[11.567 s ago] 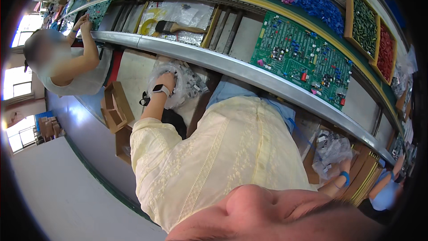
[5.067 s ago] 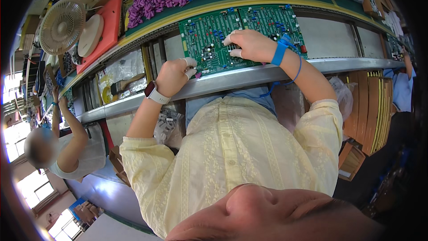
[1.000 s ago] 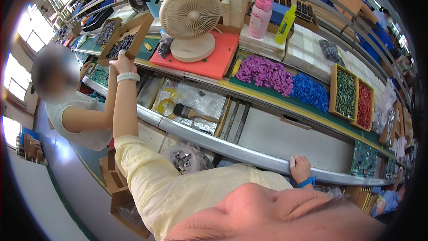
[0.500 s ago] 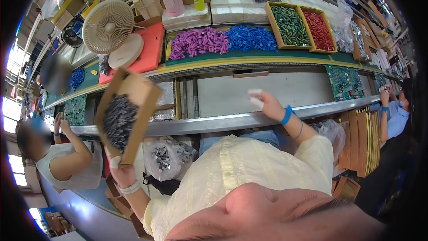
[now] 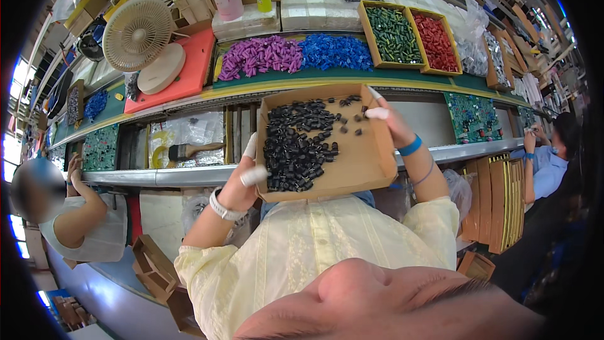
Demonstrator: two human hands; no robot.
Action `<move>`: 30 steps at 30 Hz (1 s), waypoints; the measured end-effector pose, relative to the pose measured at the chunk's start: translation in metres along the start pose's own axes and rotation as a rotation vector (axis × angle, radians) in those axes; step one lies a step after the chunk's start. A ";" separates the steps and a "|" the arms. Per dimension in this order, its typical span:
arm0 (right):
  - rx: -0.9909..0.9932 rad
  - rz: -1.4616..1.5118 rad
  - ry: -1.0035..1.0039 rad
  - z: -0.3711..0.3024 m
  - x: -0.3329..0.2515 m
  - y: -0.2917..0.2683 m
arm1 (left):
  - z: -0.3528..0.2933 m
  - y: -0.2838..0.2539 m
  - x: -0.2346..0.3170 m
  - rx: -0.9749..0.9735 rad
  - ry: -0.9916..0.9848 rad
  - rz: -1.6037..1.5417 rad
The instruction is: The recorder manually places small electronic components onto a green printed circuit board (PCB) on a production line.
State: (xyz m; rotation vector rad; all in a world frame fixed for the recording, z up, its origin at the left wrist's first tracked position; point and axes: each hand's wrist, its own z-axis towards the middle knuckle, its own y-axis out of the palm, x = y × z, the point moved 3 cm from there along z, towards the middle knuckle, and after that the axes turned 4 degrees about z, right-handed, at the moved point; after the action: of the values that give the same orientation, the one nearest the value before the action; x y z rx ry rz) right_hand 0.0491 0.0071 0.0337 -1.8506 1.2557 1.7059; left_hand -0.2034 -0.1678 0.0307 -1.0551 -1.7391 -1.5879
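Observation:
A shallow cardboard box (image 5: pixel 363 162) is held level in front of my chest, over the metal rail. Small black cylindrical components with thin leads (image 5: pixel 292 148) are heaped in its left half, and a few lie scattered toward the far right corner. My left hand (image 5: pixel 236 191) grips the left side of the box, with white covers on some fingers. On the other side, my right hand (image 5: pixel 397 128) is closed on the right wall, its covered thumb over the rim. The fingers beneath the box are hidden.
Behind the box runs a metal rail (image 5: pixel 434 153) with green circuit boards (image 5: pixel 473 118). A brush (image 5: pixel 196 150) lies at left. Purple parts (image 5: pixel 261 58), blue parts (image 5: pixel 336 51) and yellow boxes of green and red parts line the shelf. A fan (image 5: pixel 138 30) stands at far left. Co-workers sit both sides.
The box has moved from the left to my front and gone from steeply tilted to level. My right hand has come onto its right side. The brush at left is now uncovered.

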 end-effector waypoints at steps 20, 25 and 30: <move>-0.285 -1.529 -1.142 0.221 0.007 0.090 | 0.006 -0.097 -0.003 0.406 -0.234 -0.186; -0.500 -1.700 -1.174 0.268 0.030 0.127 | 0.005 -0.112 0.004 0.463 -0.195 -0.127; -0.570 -1.742 -1.251 0.296 0.035 0.125 | 0.017 -0.122 0.017 0.406 -0.168 -0.173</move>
State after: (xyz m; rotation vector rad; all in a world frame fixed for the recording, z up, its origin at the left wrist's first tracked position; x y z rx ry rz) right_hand -0.2372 0.1430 -0.0271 -0.7849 -1.1295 1.3638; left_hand -0.3127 -0.1474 -0.0245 -0.8738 -2.1999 -1.1898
